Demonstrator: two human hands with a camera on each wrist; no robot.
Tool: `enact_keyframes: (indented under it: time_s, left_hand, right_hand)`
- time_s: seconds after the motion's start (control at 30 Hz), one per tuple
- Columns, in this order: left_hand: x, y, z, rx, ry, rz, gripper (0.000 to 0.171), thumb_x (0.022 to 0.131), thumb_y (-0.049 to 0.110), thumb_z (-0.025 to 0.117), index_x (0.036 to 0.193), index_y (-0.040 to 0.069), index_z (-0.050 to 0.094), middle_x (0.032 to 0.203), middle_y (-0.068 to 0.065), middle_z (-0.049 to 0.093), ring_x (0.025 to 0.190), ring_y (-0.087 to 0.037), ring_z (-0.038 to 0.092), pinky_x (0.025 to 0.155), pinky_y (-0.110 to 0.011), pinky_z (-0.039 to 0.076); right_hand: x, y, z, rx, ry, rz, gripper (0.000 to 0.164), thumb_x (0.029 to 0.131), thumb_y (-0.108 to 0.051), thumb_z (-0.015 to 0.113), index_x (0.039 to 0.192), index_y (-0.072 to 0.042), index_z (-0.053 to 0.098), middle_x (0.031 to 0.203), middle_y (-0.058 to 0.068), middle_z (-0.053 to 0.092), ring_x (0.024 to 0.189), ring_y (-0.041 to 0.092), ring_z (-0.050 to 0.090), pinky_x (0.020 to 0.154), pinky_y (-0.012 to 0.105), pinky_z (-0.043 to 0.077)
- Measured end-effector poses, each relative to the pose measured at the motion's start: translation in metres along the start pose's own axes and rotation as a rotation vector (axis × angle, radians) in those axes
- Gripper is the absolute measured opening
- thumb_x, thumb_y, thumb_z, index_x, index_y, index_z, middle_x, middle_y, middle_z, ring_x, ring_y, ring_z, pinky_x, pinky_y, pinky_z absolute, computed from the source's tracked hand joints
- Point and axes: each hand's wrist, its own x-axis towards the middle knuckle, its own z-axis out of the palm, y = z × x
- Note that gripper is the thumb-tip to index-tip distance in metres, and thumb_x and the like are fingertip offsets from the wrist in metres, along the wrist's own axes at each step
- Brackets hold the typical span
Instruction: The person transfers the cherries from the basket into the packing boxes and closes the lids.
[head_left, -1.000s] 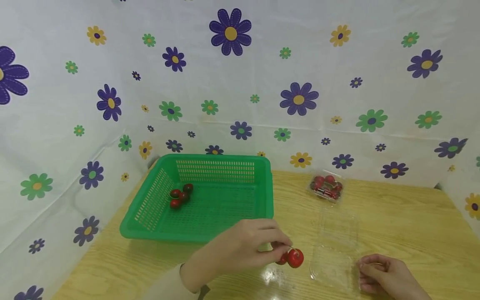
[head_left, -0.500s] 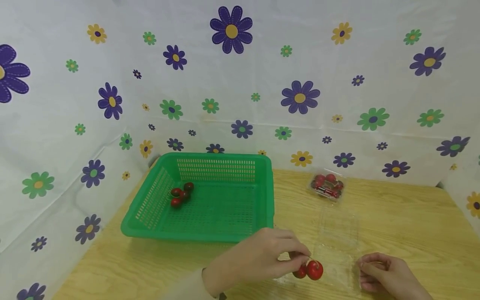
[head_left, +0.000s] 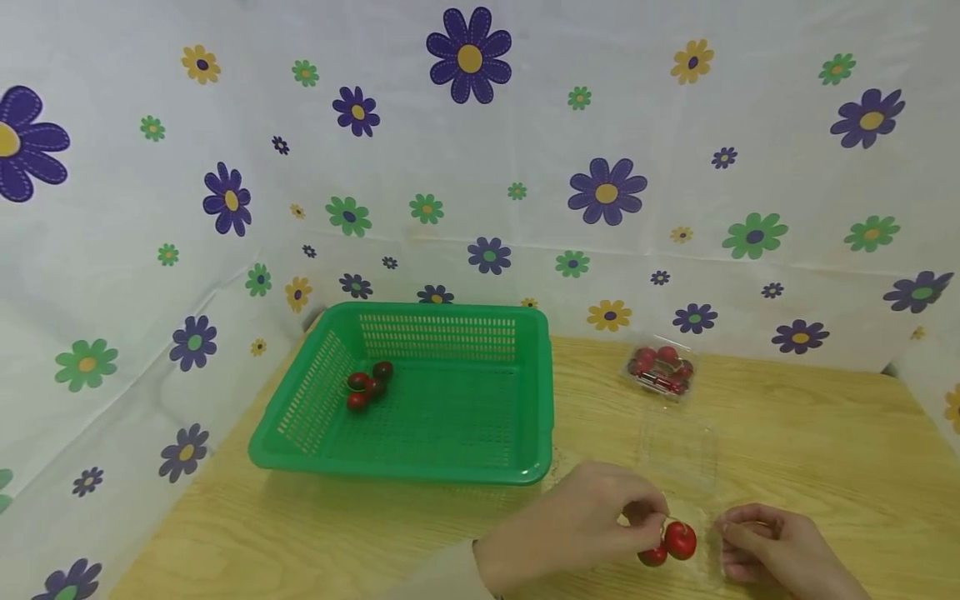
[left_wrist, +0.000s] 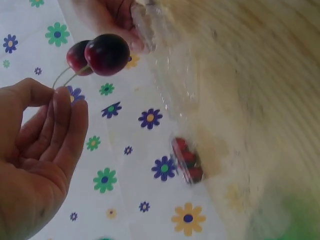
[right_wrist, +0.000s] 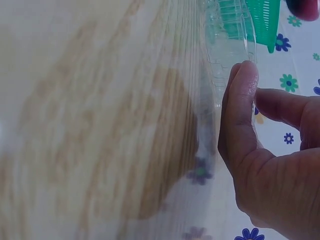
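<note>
My left hand (head_left: 588, 525) pinches the thin stems of a pair of red cherries (head_left: 680, 540) between thumb and forefinger. In the left wrist view the two cherries (left_wrist: 107, 54) dangle from joined stems, dark and glossy. They overlap the near half of an open clear plastic clamshell box (head_left: 678, 450) in the head view. My right hand (head_left: 783, 546) holds the right edge of that box with thumb and fingers. From the right wrist view, the fingertips are at the rim of the clear box (right_wrist: 230, 40), and the hand (right_wrist: 280, 165) is low beside the tabletop.
A green plastic basket (head_left: 435, 477) with several dark red cherries (head_left: 367, 385) in its left part stands at the left. Behind the open box sits a closed clear box of cherries (head_left: 660, 371). Flower-patterned white cloth (head_left: 525, 125) hangs behind the wooden table (head_left: 825, 450).
My left hand has carried the cherry pair rightward, from beside the basket to over the open clear box. The right hand has stayed at the box's edge.
</note>
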Motion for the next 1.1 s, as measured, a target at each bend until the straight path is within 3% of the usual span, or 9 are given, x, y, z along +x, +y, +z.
enact_keyframes:
  time_s: [0.13,0.37,0.5,0.7,0.83,1.1]
  left_hand:
    - [0.010,0.002,0.014,0.036,-0.009,-0.054,0.009,0.093,0.012,0.069,0.091,0.017,0.075,0.080,0.015,0.070,0.070,0.016,0.049,0.069,0.005,0.039]
    - [0.026,0.003,0.029,-0.005,-0.041,-0.193,0.011,0.096,0.014,0.066,0.093,0.018,0.076,0.082,0.016,0.070,0.068,0.020,0.048,0.066,0.004,0.040]
    - [0.030,0.000,0.037,-0.052,-0.051,-0.259,0.011,0.096,0.014,0.066,0.095,0.017,0.077,0.081,0.016,0.071,0.067,0.021,0.048,0.064,0.002,0.041]
    - [0.031,-0.007,0.044,-0.080,-0.084,-0.309,0.013,0.098,0.014,0.065,0.097,0.016,0.078,0.082,0.015,0.073,0.068,0.020,0.050,0.063,0.001,0.042]
    - [0.032,-0.012,0.047,-0.010,-0.113,-0.304,0.014,0.098,0.015,0.064,0.099,0.016,0.078,0.084,0.015,0.072,0.068,0.016,0.050,0.063,0.000,0.041]
    - [0.029,-0.021,0.054,0.231,-0.132,-0.262,0.014,0.100,0.020,0.065,0.107,0.021,0.077,0.096,0.014,0.073,0.079,0.010,0.057,0.068,-0.003,0.043]
  right_hand:
    - [0.000,0.000,-0.003,0.006,-0.035,-0.010,0.033,0.103,-0.014,0.060,0.124,0.011,0.058,0.090,0.004,0.076,0.081,0.020,0.075,0.073,0.033,0.064]
    - [-0.002,0.001,-0.005,0.008,-0.036,-0.009,0.032,0.103,-0.012,0.058,0.124,0.012,0.055,0.088,0.005,0.076,0.080,0.018,0.075,0.073,0.031,0.063]
    - [-0.001,0.001,-0.006,0.024,-0.063,-0.016,0.032,0.104,-0.012,0.057,0.125,0.012,0.055,0.088,0.004,0.075,0.081,0.017,0.074,0.074,0.031,0.063]
    - [-0.001,-0.001,-0.002,0.009,-0.013,0.004,0.031,0.103,-0.011,0.058,0.124,0.012,0.056,0.088,0.005,0.076,0.080,0.019,0.075,0.073,0.033,0.064]
    - [-0.002,-0.002,-0.002,0.009,-0.026,-0.007,0.033,0.103,-0.011,0.058,0.125,0.014,0.055,0.090,0.003,0.076,0.080,0.019,0.075,0.073,0.033,0.064]
    - [-0.002,-0.001,-0.004,0.025,-0.082,-0.033,0.033,0.104,-0.013,0.058,0.124,0.014,0.056,0.093,-0.001,0.076,0.082,0.017,0.075,0.075,0.032,0.064]
